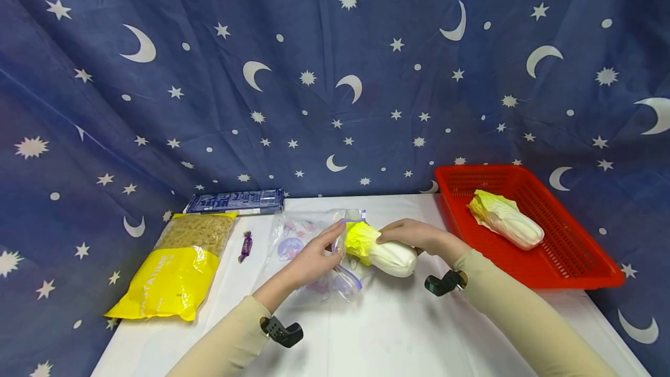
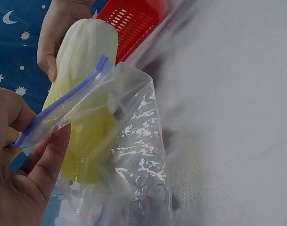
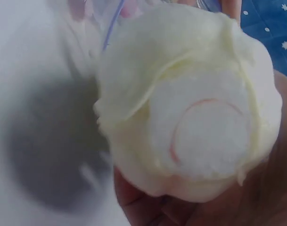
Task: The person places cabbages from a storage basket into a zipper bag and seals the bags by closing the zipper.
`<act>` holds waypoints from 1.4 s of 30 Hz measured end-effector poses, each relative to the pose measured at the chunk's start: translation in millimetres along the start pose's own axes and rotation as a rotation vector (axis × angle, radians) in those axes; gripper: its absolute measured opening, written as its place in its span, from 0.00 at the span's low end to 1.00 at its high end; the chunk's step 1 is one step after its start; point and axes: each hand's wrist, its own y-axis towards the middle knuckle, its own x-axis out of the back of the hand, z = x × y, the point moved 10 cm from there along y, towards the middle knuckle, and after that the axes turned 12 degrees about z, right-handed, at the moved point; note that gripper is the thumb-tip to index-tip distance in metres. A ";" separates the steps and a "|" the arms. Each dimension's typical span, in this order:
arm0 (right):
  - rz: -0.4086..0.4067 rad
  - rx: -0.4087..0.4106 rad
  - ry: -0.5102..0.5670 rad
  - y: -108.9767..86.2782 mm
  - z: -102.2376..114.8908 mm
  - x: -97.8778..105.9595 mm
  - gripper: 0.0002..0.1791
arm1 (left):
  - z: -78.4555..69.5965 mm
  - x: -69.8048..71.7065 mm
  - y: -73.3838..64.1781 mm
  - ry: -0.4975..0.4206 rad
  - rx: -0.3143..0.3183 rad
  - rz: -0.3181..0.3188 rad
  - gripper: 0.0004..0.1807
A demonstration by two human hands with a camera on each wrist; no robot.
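Observation:
My right hand (image 1: 419, 235) grips a napa cabbage (image 1: 394, 257) by its white stem end. The cabbage's yellow leafy end lies inside the mouth of a clear zip bag (image 2: 138, 155) with a purple seal strip. My left hand (image 1: 318, 256) pinches the bag's edge by the seal (image 2: 63, 104), thumb on one side and fingers on the other. In the right wrist view the pale cut base of the cabbage (image 3: 204, 127) faces the camera, with fingers curled beneath it. Printed pink and purple patterns show on the bag's flat part.
A red basket (image 1: 581, 272) at the right holds a second napa cabbage (image 1: 505, 220). On the left lie a yellow pasta bag (image 1: 170, 278), a purple-wrapped candy (image 1: 245, 246) and a flat blue package (image 1: 235, 201) by the starry curtain (image 1: 314, 74).

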 end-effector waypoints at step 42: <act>0.220 0.033 0.640 24.5 -16.7 -52.6 0.35 | 15.2 -2.4 1.6 -0.116 0.072 -0.053 0.42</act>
